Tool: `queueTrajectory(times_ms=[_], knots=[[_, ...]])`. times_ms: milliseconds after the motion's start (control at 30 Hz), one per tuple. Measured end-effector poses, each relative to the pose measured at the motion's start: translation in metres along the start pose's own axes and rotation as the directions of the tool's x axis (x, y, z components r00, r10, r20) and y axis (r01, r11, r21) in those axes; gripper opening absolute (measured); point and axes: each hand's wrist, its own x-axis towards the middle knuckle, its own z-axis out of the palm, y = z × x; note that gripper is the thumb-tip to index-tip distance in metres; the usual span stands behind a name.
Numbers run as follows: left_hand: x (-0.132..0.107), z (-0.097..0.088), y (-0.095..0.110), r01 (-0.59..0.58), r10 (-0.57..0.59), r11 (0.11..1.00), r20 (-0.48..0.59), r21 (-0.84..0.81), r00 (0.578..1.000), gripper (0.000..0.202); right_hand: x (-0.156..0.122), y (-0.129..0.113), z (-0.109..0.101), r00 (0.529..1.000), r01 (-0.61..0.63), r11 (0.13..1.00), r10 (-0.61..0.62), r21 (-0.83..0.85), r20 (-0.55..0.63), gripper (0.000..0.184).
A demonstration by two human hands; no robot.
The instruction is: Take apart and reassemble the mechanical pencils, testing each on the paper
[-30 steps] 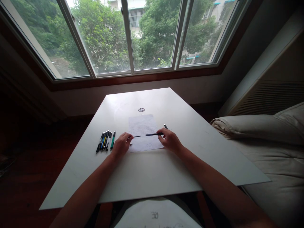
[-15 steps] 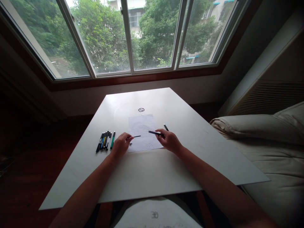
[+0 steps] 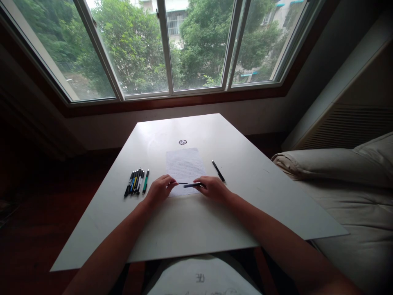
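Both hands rest on the white table [image 3: 190,229] at the near edge of a written sheet of paper [image 3: 184,164]. My left hand [image 3: 159,189] is closed in a pinch on a thin dark piece, likely a pen refill [image 3: 183,183], that points right. My right hand [image 3: 213,189] is closed on a dark blue pen barrel [image 3: 192,185] that points left toward it. The two tips almost meet over the paper's lower edge.
A row of several pens [image 3: 136,181] lies left of the paper. One black pen [image 3: 218,171] lies to its right. A small round dark mark [image 3: 182,142] sits beyond the sheet. A cushioned seat [image 3: 344,188] stands at the right, windows ahead.
Both hands have drawn back toward me and closer together. The barrel in my right hand swung from pointing up-left to nearly level, and the black pen at the right is now uncovered.
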Motion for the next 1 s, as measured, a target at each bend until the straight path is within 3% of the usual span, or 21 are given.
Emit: queueTrajectory(times_ms=[267, 400, 533, 1000], knots=[[0.0, -0.008, -0.005, 0.049, -0.049, 0.999, 0.004, 0.017, 0.999, 0.021, 0.0, -0.002, -0.004, 0.997, -0.057, 0.996, 0.06, -0.064, 0.038, 0.019], [-0.002, -0.011, -0.015, 0.068, -0.073, 0.996, 0.082, 0.057, 0.994, 0.025, 0.002, 0.001, -0.008, 0.992, -0.121, 0.987, 0.125, -0.107, 0.033, 0.021], [-0.002, -0.011, -0.017, 0.07, -0.078, 0.995, 0.128, 0.065, 0.989, 0.015, 0.002, 0.003, -0.007, 0.984, -0.16, 0.976, 0.17, -0.148, 0.054, 0.023], [-0.001, -0.009, -0.02, 0.073, -0.078, 0.996, 0.135, 0.042, 0.988, 0.013, 0.002, 0.004, -0.006, 0.975, -0.19, 0.955, 0.21, -0.227, 0.069, 0.017]])
